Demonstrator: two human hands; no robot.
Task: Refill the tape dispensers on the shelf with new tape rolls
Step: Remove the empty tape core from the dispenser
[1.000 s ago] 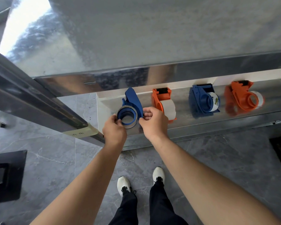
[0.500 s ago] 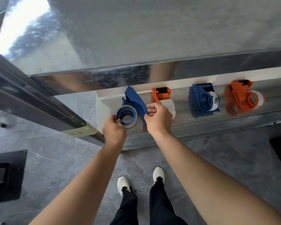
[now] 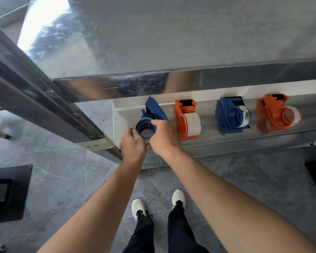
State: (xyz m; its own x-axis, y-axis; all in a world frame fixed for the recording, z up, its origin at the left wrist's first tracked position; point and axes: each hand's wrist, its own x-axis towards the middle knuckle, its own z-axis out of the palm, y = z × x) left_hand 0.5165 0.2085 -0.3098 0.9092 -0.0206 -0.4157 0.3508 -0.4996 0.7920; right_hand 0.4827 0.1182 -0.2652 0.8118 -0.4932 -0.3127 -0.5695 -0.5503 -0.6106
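Observation:
A blue tape dispenser (image 3: pixel 154 110) stands at the left end of the metal shelf (image 3: pixel 226 139). A tape roll (image 3: pixel 137 125) sits around its blue hub. My left hand (image 3: pixel 132 143) grips the roll from the left and below. My right hand (image 3: pixel 163 136) pinches the hub's upper right rim with curled fingers. To the right stand an orange dispenser (image 3: pixel 187 119) with a white roll, a second blue dispenser (image 3: pixel 233 114) with a labelled roll, and a second orange dispenser (image 3: pixel 279 114) with a white roll.
A wide shiny metal top (image 3: pixel 171 33) overhangs the shelf. A slanted metal rail (image 3: pixel 44 99) with a taped label (image 3: pixel 97 145) runs down on the left. Below is grey stone floor with my white shoes (image 3: pixel 140 207) and a black frame (image 3: pixel 5 192) at left.
My right hand moved left from the dispenser's side onto the hub rim. The left hand stays on the roll. The view has shifted slightly.

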